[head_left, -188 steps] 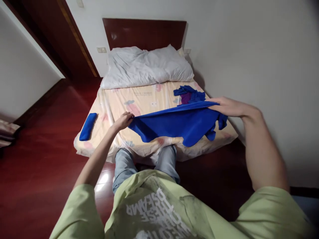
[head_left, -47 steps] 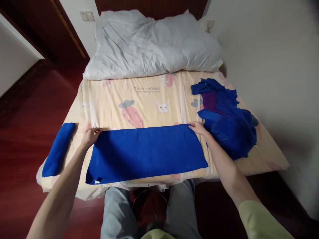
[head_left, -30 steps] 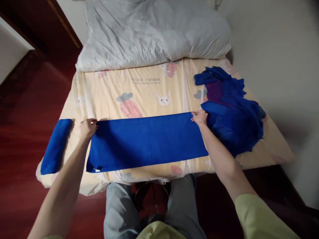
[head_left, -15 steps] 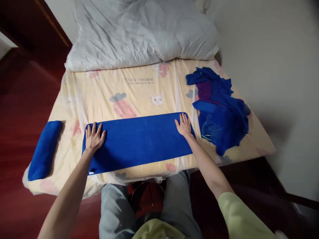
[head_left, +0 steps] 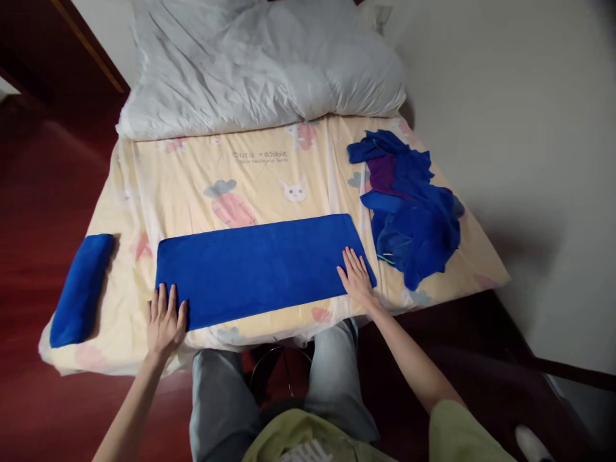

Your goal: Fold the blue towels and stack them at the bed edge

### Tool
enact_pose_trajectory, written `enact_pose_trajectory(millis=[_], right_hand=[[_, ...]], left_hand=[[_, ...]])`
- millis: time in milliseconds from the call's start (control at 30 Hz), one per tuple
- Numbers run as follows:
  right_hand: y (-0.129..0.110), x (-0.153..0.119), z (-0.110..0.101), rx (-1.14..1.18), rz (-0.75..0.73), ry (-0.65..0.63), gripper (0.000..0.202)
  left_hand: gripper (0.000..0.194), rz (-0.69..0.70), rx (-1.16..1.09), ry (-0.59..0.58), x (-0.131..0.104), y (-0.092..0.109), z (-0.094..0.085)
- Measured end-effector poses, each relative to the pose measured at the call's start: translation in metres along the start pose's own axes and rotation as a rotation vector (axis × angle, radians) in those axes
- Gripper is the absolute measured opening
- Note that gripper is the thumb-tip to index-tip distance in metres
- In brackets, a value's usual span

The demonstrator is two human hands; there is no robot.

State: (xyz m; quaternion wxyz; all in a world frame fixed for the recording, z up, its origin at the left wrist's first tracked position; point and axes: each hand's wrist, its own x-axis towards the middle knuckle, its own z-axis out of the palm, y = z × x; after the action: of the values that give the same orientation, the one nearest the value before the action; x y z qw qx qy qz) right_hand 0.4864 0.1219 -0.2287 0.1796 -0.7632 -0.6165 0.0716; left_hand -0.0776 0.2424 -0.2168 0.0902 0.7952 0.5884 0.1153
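A blue towel (head_left: 260,266) lies flat as a long rectangle across the near part of the bed. My left hand (head_left: 166,321) rests palm down on its near left corner, fingers spread, covering that corner. On the towel's right end lies my right hand (head_left: 355,274), also flat with fingers extended, close to the near right corner. Neither hand grips the cloth. To the left sits a blue rolled or folded towel (head_left: 83,289). A crumpled heap of blue cloths (head_left: 414,221), with a purple patch among them, lies to the right of the flat towel.
The bed (head_left: 269,173) wears a pale yellow sheet printed with carrots and rabbits. A grey-white quilt (head_left: 260,70) is bunched at the far end. A plain wall (head_left: 520,128) stands on the right, and dark red floor (head_left: 29,256) shows on the left.
Both hands have slid toward me over the towel, from its far corners to its near edge. The towel stays flat. The view has shifted slightly.
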Motion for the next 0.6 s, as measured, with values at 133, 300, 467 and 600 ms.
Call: enact_pose_trajectory(millis=[133,300,467,600], right_hand=[[0.017,-0.011,0.002,-0.025,0.019,-0.018,0.067],[0.018,-0.006,0.0,-0.039,0.055,-0.006,0.068],[0.011,-0.02,-0.004,0.022,0.138,0.008,0.062],[-0.006,-0.058,-0.003,0.069,0.136,0.136,0.051]], left_hand=[[0.067,-0.036,-0.016,0.073,-0.019,-0.003,0.004],[0.068,-0.113,-0.018,0.063,-0.013,0.016,-0.006],[0.061,-0.102,-0.006,0.044,-0.042,0.046,-0.012],[0.058,-0.032,-0.069,-0.063,-0.086,0.067,0.0]])
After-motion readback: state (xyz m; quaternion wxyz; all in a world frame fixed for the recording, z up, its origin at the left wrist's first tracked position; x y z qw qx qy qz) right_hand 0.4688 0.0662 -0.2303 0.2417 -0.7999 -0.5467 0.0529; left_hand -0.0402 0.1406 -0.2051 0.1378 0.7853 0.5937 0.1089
